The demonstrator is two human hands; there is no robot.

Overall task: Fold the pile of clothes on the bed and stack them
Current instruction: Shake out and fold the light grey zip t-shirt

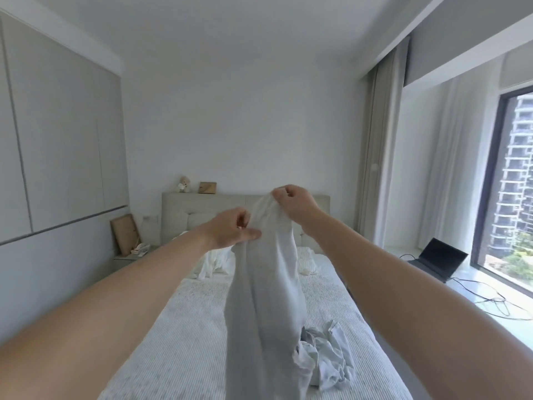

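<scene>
Pale garment (265, 284) hanging over bed (178, 327), right hand (297, 204) fingers pinching its top, left hand (230, 229) gripping just below

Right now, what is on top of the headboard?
On the headboard sit a small teddy bear and a wooden frame. The held-up grey garment and hands hide its middle.

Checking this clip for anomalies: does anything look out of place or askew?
Mostly expected mess: crumpled clothes on the bed. Oddities: a laptop on the window ledge trailing loose cables, and a frame leaning against the wall.
</scene>
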